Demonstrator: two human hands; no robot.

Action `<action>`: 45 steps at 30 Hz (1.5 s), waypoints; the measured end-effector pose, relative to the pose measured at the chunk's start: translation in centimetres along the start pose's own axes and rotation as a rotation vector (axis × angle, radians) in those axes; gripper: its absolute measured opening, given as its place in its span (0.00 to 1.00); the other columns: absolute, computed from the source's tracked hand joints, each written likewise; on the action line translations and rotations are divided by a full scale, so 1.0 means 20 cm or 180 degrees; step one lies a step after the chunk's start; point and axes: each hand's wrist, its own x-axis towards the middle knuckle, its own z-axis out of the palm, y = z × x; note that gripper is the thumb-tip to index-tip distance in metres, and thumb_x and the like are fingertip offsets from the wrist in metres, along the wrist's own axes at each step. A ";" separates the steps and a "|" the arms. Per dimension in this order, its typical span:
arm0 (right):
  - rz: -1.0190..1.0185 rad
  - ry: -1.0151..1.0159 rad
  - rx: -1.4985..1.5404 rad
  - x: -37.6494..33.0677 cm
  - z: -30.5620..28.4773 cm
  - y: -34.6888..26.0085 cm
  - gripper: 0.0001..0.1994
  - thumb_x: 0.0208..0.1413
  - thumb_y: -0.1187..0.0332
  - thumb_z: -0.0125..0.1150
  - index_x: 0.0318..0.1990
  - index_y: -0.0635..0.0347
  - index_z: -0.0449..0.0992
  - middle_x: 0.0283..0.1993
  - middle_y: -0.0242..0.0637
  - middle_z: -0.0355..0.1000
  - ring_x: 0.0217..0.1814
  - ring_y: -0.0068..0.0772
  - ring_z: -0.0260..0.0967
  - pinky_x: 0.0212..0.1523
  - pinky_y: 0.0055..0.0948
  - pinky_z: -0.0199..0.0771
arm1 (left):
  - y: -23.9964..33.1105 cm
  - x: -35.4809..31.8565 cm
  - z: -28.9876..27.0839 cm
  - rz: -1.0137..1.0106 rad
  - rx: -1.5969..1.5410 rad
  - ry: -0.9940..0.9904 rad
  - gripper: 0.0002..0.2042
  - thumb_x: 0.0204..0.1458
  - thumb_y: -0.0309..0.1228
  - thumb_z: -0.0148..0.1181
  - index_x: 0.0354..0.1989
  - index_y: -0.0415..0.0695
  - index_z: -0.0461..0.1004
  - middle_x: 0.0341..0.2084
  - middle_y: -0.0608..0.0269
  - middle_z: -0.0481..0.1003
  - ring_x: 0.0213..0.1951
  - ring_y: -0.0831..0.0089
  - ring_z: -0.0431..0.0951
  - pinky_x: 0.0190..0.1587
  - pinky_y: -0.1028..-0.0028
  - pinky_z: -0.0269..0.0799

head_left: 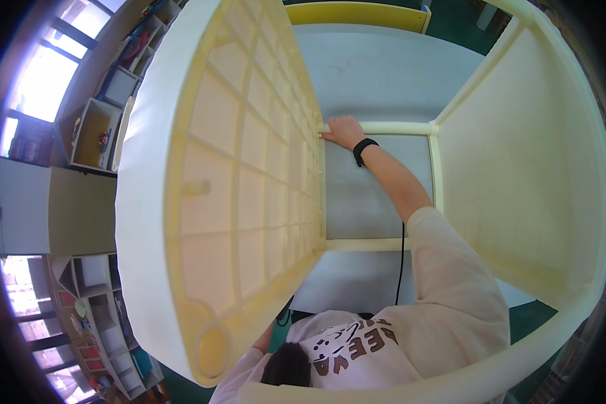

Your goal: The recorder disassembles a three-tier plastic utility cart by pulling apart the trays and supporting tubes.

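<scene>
A large pale-yellow plastic piece of furniture surrounds my arm, standing on its side. Its ribbed panel [256, 121] rises on the left, with a square grid moulded into the inner face. On the right is a smooth panel [518, 161]. Two crossbars run between these sides. My right hand [345, 132], with a black band on the wrist, is closed over the left end of the far crossbar [397, 128], where it meets the ribbed panel. The fingertips are partly hidden. Of my left arm only a bit of forearm [265, 339] shows; its hand is hidden behind the ribbed panel.
Underneath lies a light grey tabletop [384, 67]. A black cable [400, 269] hangs past the near crossbar [363, 244]. Beyond the table is a yellow-edged board [357, 15]. Shelves [108, 323] and a white cabinet [23, 205] line the left, beside bright windows.
</scene>
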 end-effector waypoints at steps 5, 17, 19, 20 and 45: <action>0.0164 0.0107 0.0094 -0.02 0.00 -0.02 0.20 0.43 0.49 0.50 0.26 0.60 0.67 0.27 0.39 0.68 0.31 0.38 0.66 0.31 0.33 0.64 | -0.02 -0.02 -0.03 0.0003 0.0020 0.0028 0.14 0.41 0.31 0.57 0.38 0.41 0.68 0.35 0.58 0.70 0.37 0.69 0.66 0.39 0.72 0.62; 0.0798 -0.0105 -0.0691 -0.13 -0.09 0.10 0.22 0.34 0.57 0.61 0.37 0.57 0.65 0.40 0.36 0.63 0.48 0.35 0.56 0.41 0.42 0.58 | -0.03 0.05 -0.04 0.0464 -0.0005 0.0133 0.16 0.41 0.32 0.56 0.39 0.41 0.68 0.38 0.56 0.69 0.41 0.67 0.67 0.43 0.70 0.62; 0.0812 0.0067 -0.0765 -0.16 -0.14 0.03 0.22 0.35 0.56 0.60 0.38 0.57 0.65 0.41 0.36 0.62 0.49 0.35 0.55 0.40 0.43 0.57 | -0.03 0.05 -0.03 0.0679 -0.0018 0.0271 0.16 0.41 0.32 0.56 0.40 0.41 0.68 0.38 0.56 0.69 0.42 0.66 0.67 0.44 0.70 0.62; 0.0854 0.0138 -0.0830 -0.18 -0.17 0.02 0.23 0.35 0.56 0.60 0.39 0.57 0.65 0.43 0.36 0.61 0.50 0.35 0.54 0.40 0.45 0.57 | -0.01 0.07 -0.03 0.0759 -0.0074 0.0264 0.16 0.41 0.32 0.56 0.40 0.41 0.68 0.38 0.56 0.69 0.42 0.66 0.67 0.44 0.70 0.62; -0.0135 -0.0323 0.5411 -0.61 -0.89 -0.81 0.32 0.50 0.44 0.35 0.59 0.51 0.40 0.55 0.44 0.54 0.53 0.37 0.57 0.45 0.31 0.61 | -0.09 -0.06 -0.50 0.0524 -0.0784 -0.0381 0.15 0.34 0.22 0.58 0.35 0.40 0.69 0.33 0.58 0.71 0.40 0.67 0.69 0.42 0.71 0.62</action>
